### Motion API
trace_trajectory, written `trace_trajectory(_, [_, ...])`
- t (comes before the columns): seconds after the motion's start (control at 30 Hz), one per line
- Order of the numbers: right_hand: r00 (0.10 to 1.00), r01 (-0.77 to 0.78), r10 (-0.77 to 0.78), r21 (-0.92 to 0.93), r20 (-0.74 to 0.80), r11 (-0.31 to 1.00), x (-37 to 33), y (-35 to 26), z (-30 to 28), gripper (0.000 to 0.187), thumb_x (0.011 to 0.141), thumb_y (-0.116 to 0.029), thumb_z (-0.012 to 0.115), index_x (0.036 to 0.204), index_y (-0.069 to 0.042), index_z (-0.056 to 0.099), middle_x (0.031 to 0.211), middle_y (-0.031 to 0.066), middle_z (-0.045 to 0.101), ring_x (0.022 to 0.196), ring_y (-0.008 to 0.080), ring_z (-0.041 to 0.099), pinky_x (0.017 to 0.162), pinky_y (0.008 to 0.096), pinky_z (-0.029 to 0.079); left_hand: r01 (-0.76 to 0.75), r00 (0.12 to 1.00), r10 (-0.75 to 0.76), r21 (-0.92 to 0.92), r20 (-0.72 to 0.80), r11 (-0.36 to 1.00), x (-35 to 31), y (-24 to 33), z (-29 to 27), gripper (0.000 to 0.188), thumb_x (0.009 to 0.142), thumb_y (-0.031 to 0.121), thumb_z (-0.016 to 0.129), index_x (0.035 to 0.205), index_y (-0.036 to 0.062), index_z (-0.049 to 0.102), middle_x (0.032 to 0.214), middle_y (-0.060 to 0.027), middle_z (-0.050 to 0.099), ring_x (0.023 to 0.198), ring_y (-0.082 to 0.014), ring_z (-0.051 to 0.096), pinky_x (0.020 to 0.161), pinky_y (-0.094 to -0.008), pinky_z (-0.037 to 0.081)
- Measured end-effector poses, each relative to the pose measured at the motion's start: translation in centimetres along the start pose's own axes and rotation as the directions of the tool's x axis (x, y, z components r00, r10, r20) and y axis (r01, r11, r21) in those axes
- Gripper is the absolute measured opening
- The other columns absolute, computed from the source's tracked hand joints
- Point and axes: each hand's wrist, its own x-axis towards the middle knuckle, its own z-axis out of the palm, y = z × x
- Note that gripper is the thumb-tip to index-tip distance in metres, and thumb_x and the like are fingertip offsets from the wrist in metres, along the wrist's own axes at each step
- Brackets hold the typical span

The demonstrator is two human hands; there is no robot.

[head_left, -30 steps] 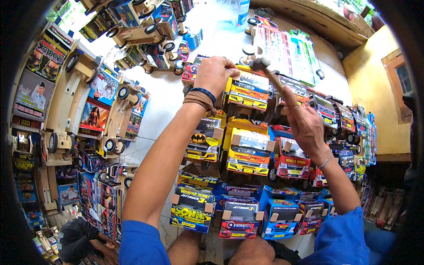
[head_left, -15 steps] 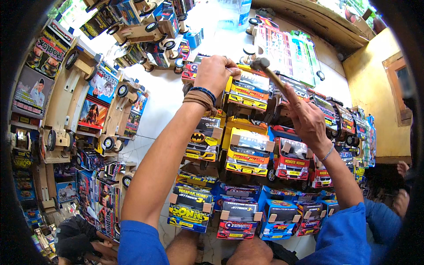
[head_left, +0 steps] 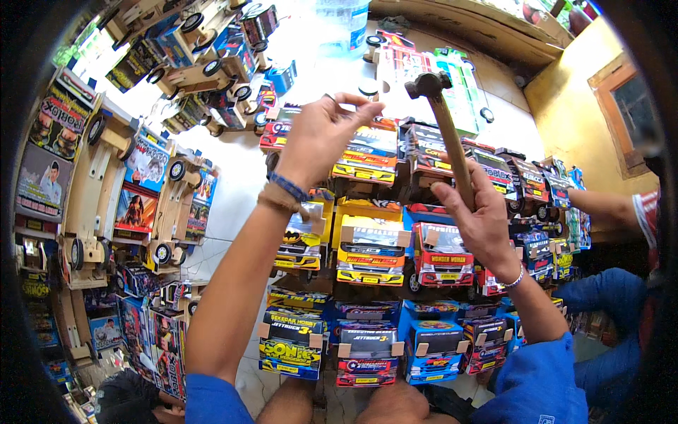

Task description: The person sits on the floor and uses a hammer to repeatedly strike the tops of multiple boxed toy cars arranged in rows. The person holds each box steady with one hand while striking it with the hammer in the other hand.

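Observation:
My right hand (head_left: 482, 225) is closed around the wooden handle of a hammer (head_left: 452, 138). The hammer stands nearly upright, its dark metal head over the back row. My left hand (head_left: 318, 141) has its thumb and forefinger drawn together above the yellow toy truck (head_left: 366, 157) in that row; anything pinched there is too small to make out. Below, in the middle row, sit another yellow toy truck (head_left: 371, 247) and a red toy truck (head_left: 443, 254), with small wooden blocks at their windscreens. A black and blue toy truck (head_left: 435, 346) is in the nearest row.
Toy trucks with bare wooden undersides (head_left: 92, 191) are stacked at the left. A clear plastic container (head_left: 342, 25) stands at the back. At right, another person's arm (head_left: 604, 206) reaches toward the trucks, near a yellow wall (head_left: 565, 92). Another person (head_left: 131, 399) is at lower left.
The hammer has swung up to a more upright pose, farther from my left hand. My left hand has lifted and its fingers have loosened somewhat. Another person's arm now reaches in from the right.

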Motion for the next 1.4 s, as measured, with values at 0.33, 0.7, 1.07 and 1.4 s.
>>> trace_trajectory(0.33, [0.989,-0.106,0.065,0.322,0.134,0.941,-1.0,-2.0,1.6,0.043,0.094,-0.011,0.074,0.133,0.001,0.058,0.112,0.0077,0.075,0.085,0.0041,0.067,0.073,0.0206,0.055,0.564,0.781,-0.230,-0.497,0.581,0.659,-4.9,3.1,5.1,0.079,0.096,0.075,0.044,0.122,0.0030,0.064,0.089,-0.0006,0.069,0.063,-0.0035,0.055,0.052,-0.0193,0.039])
trace_trajectory(0.7, [0.972,-0.228,0.198,0.316,0.124,0.921,-2.0,0.1,0.5,0.018,0.100,-0.017,0.069,0.110,-0.002,0.067,0.090,-0.0015,0.069,0.079,0.0018,0.057,0.066,0.0199,0.045,0.553,0.769,-0.269,-0.392,0.580,0.735,-4.8,1.3,5.6,0.056,0.106,0.054,0.045,0.111,0.0031,0.068,0.099,-0.0048,0.069,0.078,-0.0085,0.062,0.069,-0.0223,0.056])
trace_trajectory(1.07, [0.983,-0.137,0.179,0.486,-0.041,0.863,-0.8,2.4,0.4,0.025,0.102,-0.020,0.067,0.123,-0.006,0.067,0.072,-0.0115,0.049,0.061,-0.0022,0.038,0.052,0.0181,0.028,0.474,0.830,-0.246,-0.402,0.500,0.783,-3.0,1.8,7.2,0.031,0.097,0.042,0.071,0.109,0.0138,0.076,0.077,0.0116,0.062,0.055,0.0026,0.037,0.046,-0.0181,0.024])
trace_trajectory(1.4, [0.964,-0.214,0.249,0.290,-0.090,0.933,-2.3,3.4,-3.4,0.035,0.103,-0.018,0.065,0.135,-0.005,0.063,0.070,-0.0120,0.044,0.060,-0.0006,0.036,0.052,0.0207,0.026,0.033,0.984,-0.050,0.099,0.172,0.995,5.4,-2.0,8.4,0.036,0.090,0.032,0.080,0.106,-0.0002,0.077,0.094,-0.0082,0.076,0.086,-0.0115,0.069,0.079,-0.0271,0.055])
